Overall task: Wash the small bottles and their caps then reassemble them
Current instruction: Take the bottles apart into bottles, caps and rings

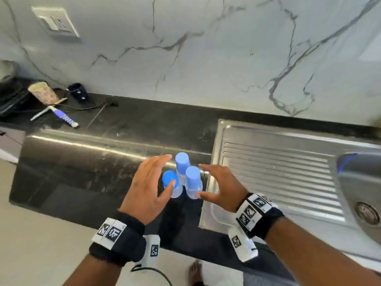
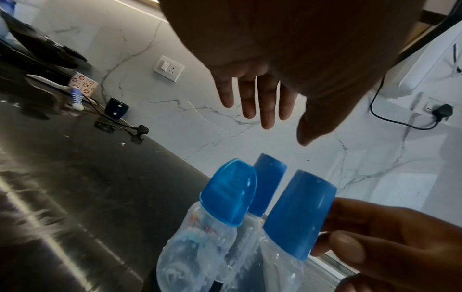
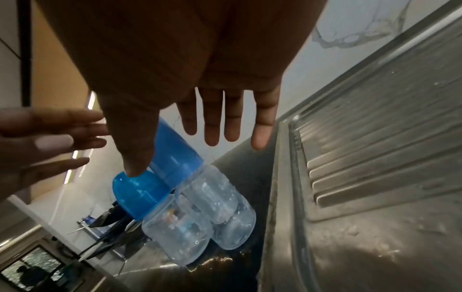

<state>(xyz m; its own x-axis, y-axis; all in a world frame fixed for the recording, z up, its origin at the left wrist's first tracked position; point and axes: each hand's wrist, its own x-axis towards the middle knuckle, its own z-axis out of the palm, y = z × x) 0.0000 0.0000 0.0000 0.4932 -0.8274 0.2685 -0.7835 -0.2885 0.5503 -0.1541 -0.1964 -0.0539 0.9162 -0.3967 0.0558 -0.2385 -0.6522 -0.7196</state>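
While both hands hovered open, a marble-patterned wall (image 1: 206,48) rose at the far side of a dark stone counter (image 1: 86,166); a steel sink (image 1: 288,172) with a ribbed draining board lay to the right, its near-left corner just beside the bottles; three small clear bottles stood upright in a tight cluster on the counter near its front edge, each topped with a blue cap; the far bottle (image 1: 182,168) stood behind the right bottle (image 1: 193,183) and the left bottle (image 1: 171,183), whose cap was rounder and glossier than the other two; water droplets clung to the plastic in the right wrist view; the left hand (image 1: 150,190) was spread with straight fingers just left of the cluster, gripping nothing, its thumb in front of the left bottle's cap; the right hand (image 1: 218,186) was likewise spread just right of the cluster, holding nothing, its thumb tip close against the right bottle's lower body, contact unclear; far left on the counter lay a patterned cup (image 1: 44,92) on its side, a dark mug (image 1: 79,92) and a blue-and-white brush (image 1: 61,116); a wall socket (image 1: 55,21) sat above them.
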